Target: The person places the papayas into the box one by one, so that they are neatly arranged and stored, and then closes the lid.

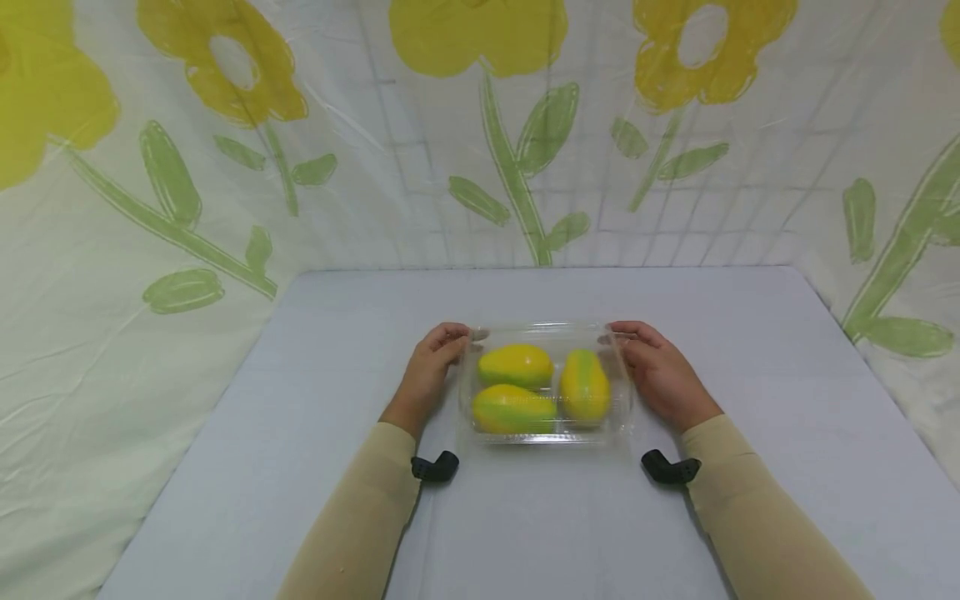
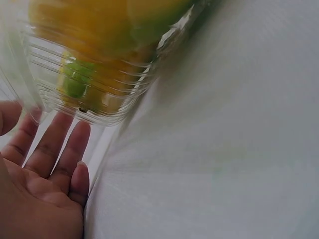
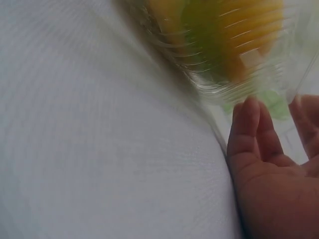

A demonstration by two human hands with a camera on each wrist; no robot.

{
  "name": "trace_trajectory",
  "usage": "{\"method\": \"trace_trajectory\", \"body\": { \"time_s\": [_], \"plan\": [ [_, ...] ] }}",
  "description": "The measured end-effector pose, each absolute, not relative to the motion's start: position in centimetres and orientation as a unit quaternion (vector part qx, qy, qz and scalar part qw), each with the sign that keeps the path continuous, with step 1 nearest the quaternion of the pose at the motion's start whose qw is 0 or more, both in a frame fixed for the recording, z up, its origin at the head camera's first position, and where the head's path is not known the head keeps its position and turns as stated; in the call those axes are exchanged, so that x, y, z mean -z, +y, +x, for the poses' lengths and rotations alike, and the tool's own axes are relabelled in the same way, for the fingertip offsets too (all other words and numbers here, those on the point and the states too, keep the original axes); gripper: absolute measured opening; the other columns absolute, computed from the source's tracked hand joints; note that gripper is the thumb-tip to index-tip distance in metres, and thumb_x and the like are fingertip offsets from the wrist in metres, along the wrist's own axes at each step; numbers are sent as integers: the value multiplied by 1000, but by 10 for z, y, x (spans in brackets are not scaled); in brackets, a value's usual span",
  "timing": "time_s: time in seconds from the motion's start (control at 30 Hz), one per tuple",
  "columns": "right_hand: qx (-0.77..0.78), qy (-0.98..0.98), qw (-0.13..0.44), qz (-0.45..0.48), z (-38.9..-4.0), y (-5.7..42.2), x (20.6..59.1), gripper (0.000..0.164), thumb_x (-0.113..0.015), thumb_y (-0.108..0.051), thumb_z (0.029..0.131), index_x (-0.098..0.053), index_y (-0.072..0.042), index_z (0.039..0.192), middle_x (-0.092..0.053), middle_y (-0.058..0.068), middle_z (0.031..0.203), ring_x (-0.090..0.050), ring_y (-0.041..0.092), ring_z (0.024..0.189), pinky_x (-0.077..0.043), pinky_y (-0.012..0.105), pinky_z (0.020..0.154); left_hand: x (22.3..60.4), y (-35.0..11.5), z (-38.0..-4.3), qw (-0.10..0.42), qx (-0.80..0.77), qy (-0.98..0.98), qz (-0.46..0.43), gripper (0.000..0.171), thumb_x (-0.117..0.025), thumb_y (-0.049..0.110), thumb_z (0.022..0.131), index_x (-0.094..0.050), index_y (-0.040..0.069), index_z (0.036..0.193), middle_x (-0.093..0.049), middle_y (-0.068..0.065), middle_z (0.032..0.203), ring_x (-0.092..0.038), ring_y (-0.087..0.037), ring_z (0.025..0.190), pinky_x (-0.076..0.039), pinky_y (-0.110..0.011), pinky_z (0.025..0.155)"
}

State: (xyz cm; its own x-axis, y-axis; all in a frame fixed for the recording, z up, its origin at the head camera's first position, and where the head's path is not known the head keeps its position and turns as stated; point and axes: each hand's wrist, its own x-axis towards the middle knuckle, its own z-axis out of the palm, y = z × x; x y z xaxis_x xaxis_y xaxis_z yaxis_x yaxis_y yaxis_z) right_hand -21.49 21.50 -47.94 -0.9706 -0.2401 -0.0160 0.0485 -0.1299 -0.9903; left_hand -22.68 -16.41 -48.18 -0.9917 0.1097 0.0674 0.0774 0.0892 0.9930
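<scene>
A clear plastic clamshell box (image 1: 547,438) stands in the middle of the table, its lid over the fruit. Inside lie three smooth yellow fruits with green streaks, mango-like in shape: one at the back left (image 1: 516,366), one at the front left (image 1: 513,409) and one upright along the right (image 1: 585,387). My left hand (image 1: 433,367) holds the box's far left corner between thumb and fingers. At the far right corner, my right hand (image 1: 660,375) pinches the rim. In both wrist views, the fingertips (image 2: 79,132) (image 3: 247,112) meet the ribbed plastic wall.
A pale cloth covers the table (image 1: 540,525). Behind it and at both sides hangs a white curtain (image 1: 337,233) with yellow flowers and green leaves. A dark wrist camera (image 1: 435,467) sits on the left sleeve, another wrist camera (image 1: 670,467) on the right.
</scene>
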Motion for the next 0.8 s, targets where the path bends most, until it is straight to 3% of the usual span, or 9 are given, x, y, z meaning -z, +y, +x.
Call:
{"method": "trace_trajectory", "body": {
  "time_s": [0.17,0.33,0.6,0.8],
  "plan": [
    [771,620,100,-105,-213,216,476,31,-44,-14,117,-53,0,144,-58,10,140,-53,26,131,-46,26,107,482,-164,-226,18,-673,735,79,23,-66,24,106,-70,10,123,-74,-10,124,-64,-28,119,-45,-47,106],
    [762,630,117,-95,-212,216,475,33,-41,-5,112,-49,-2,143,-54,15,143,-54,28,132,-49,28,105,481,-161,-225,15,-673,736,75,21,-69,21,105,-70,10,122,-73,-11,126,-63,-26,120,-47,-48,105],
    [689,710,144,-37,-208,218,468,50,-47,-9,105,-45,0,154,-49,19,157,-46,29,139,-46,22,102,482,-159,-223,15,-670,739,70,20,-69,20,104,-71,10,122,-74,-7,128,-64,-24,123,-48,-48,107],
    [655,734,170,-52,-203,220,458,50,-55,-12,104,-48,4,151,-51,20,153,-49,31,132,-49,27,99,477,-161,-220,23,-664,745,64,23,-68,21,103,-70,13,124,-75,-4,128,-63,-24,126,-46,-50,110]
  ]
}}
